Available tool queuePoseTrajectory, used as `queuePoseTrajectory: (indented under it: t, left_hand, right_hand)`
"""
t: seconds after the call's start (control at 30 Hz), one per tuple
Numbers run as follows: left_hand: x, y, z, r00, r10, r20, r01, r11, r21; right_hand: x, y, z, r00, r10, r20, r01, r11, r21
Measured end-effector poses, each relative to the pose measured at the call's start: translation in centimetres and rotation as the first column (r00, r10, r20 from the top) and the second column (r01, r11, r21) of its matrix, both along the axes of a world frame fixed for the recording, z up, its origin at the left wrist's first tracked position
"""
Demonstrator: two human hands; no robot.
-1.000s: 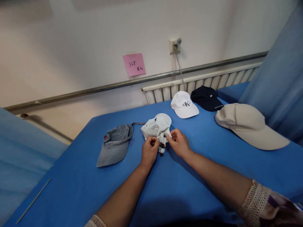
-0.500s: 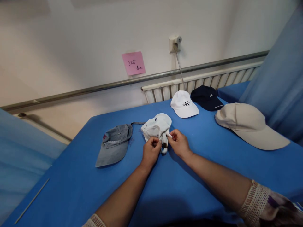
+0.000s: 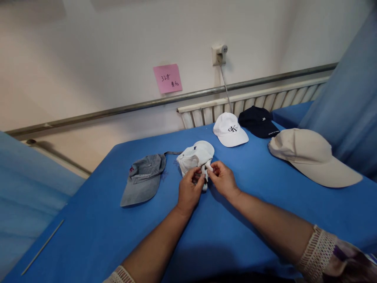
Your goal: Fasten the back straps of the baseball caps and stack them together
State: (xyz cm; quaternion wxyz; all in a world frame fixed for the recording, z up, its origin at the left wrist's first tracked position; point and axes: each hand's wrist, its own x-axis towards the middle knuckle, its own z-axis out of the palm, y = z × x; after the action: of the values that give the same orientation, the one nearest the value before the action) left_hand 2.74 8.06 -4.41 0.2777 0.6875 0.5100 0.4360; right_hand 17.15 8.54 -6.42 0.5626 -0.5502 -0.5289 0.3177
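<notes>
Left hand (image 3: 190, 190) and right hand (image 3: 224, 179) pinching the back of a pale cap (image 3: 193, 155)

The pale cap is lying just right of the grey cap (image 3: 143, 182), its brim pointing away from the person. The grey cap's strap (image 3: 172, 152) is reaching toward its side. Both hands are working to the right of the grey cap, at the pale cap's near end: the crown is sitting just ahead of the left hand, and ahead and leftward of the right.

The left fingers are curling nearly closed, apparently gripping pale fabric, though the exact contact is hidden. The right thumb and fingertips are pressing together on a narrow strap end (image 3: 210, 167).

The cap is probably weighing little, its crown slumping softly, its brim likely staying stiffer; the cloth is looking neither slippery nor fragile. The strap ends are offering the best fingertip hold, the crown's rear edge a steadying one.
</notes>
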Motion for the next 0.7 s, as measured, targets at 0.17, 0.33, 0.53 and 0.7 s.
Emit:
queuePoseTrajectory:
  t: [0.17,0.33,0.53,0.7]
  left_hand:
    - [0.13,0.52,-0.44,0.988,-0.016,0.154,0.037,0.991,-0.13]
    - [0.41,0.83,-0.3,0.957,0.057,0.283,0.004,0.977,-0.212]
    - [0.45,0.81,0.18,0.927,0.095,0.364,0.017,0.956,-0.293]
    - [0.09,0.85,0.13,0.875,0.06,0.48,0.138,0.921,-0.365]
  right_hand:
    - [-0.03,0.11,-0.18,1.0,-0.011,-0.015,0.011,1.0,-0.009]
    - [-0.14,-0.09,-0.07,1.0,-0.011,0.015,0.011,1.0,-0.022]
    - [-0.37,-0.3,-0.23,1.0,0.003,0.018,-0.002,0.999,-0.036]
    - [-0.58,-0.12,-0.72,0.999,0.024,-0.033,-0.025,0.999,-0.033]
